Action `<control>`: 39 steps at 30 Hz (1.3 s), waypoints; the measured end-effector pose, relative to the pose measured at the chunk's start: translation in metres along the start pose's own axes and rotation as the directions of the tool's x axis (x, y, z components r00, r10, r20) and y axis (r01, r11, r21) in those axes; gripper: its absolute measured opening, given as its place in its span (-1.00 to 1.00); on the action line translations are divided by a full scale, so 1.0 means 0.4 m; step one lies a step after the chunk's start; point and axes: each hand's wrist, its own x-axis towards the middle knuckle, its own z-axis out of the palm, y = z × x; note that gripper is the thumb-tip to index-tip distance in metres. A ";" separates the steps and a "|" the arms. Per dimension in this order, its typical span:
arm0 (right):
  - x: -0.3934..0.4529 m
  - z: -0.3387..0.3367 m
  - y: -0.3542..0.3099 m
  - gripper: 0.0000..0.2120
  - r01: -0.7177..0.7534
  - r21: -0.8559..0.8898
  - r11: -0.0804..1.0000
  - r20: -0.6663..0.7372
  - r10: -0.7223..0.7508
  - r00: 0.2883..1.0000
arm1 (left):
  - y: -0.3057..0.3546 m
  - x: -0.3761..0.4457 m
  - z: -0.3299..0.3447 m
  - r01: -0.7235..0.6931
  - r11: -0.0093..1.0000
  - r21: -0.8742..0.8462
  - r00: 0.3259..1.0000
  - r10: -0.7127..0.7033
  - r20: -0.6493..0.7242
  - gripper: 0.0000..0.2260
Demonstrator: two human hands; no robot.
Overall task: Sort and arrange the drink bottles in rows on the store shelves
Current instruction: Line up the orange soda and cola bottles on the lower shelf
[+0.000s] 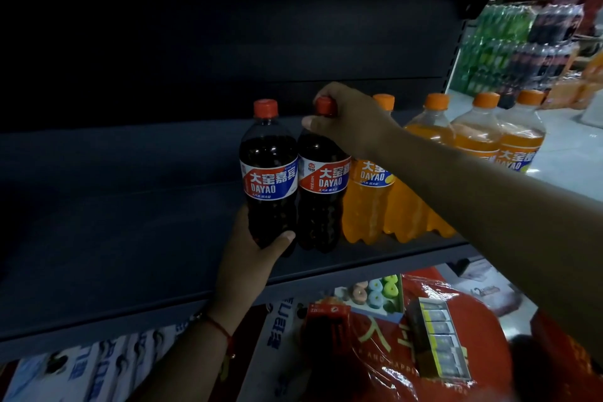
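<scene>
A: The left hand [257, 254] grips the base of one cola bottle [268, 173]; the right hand [349, 117] pinches the second cola bottle [321, 192] at its cap.

B: Both at the shelf [130, 238] front. Slide them back squarely, labels forward, touching the orange soda bottles [368, 206] alongside; snack packs [456, 336] lie below.

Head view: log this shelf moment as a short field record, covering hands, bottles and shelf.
left hand: grips the lower body of the left dark cola bottle
right hand: holds the cap and neck of the right dark cola bottle
cola bottles: upright, side by side, red caps
orange soda bottles: standing in a row right of the colas, orange caps
shelf: dark; bare surface left of the colas
below shelf: red packaged goods
</scene>
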 end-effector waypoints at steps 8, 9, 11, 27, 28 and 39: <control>-0.025 0.020 0.002 -0.53 0.016 -0.028 0.999 -0.026 -0.016 1.000 | 0.018 0.000 -0.002 0.016 0.998 0.054 1.000 -0.017 0.014 -0.43; -0.030 0.023 -0.001 -0.51 0.013 -0.026 1.000 -0.027 -0.013 1.000 | 0.024 -0.002 -0.009 0.016 0.998 0.064 0.998 -0.019 0.053 -0.41; -0.040 0.026 -0.002 -0.45 0.008 0.010 1.000 -0.038 -0.007 0.999 | 0.042 -0.013 -0.035 -0.004 0.996 0.092 0.993 -0.007 0.120 -0.30; -0.293 0.454 -0.469 -0.76 0.042 0.540 0.841 0.374 -0.284 0.883 | 0.062 -0.367 -0.944 0.145 0.781 0.608 0.839 0.229 -0.493 -0.60; -0.269 0.501 -0.519 -0.73 0.056 0.554 0.830 0.369 -0.305 0.878 | 0.045 -0.352 -0.984 0.150 0.797 0.585 0.817 0.234 -0.527 -0.53; 0.017 0.817 -0.849 -0.49 0.086 0.619 0.780 0.274 -0.318 0.908 | -0.232 -0.179 -1.035 0.115 0.990 0.076 0.853 -0.059 -0.519 -0.47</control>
